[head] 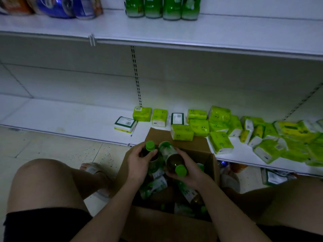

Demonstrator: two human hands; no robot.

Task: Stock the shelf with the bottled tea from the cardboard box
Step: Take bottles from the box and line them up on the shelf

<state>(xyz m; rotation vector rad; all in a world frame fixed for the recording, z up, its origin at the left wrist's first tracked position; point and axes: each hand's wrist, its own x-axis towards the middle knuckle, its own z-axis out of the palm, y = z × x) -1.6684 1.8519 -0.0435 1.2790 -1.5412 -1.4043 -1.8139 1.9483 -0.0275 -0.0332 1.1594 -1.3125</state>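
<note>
At the far left a bare knee (pixel 43 173) rises over the tiled floor (pixel 52 145), with a sandalled foot (pixel 92 169) just beyond it. Next comes the left hand (pixel 138 164), its fingers (pixel 153 152) wrapped around an upright tea bottle (pixel 148 151) with a green cap, held just above the open cardboard box (pixel 197 149). Touching it on the right is a second bottle (pixel 172 158), tilted so that its cap points back toward the person; the right hand (pixel 189 169) cradles it from beneath, fingers curled around the dark body. More bottled tea (pixel 189 191) lies jumbled inside the box, which sits on the floor between the person's legs, its far flap leaning against the bottom shelf (pixel 70 117). That shelf is bare on the left; from the middle rightward it carries a scatter of green tissue packs (pixel 222 144), thickening into a heap at the right edge. On the upper shelf (pixel 227 30), four green bottles (pixel 161 7) stand in a row, right of some blue and orange packages (pixel 57 7).
</note>
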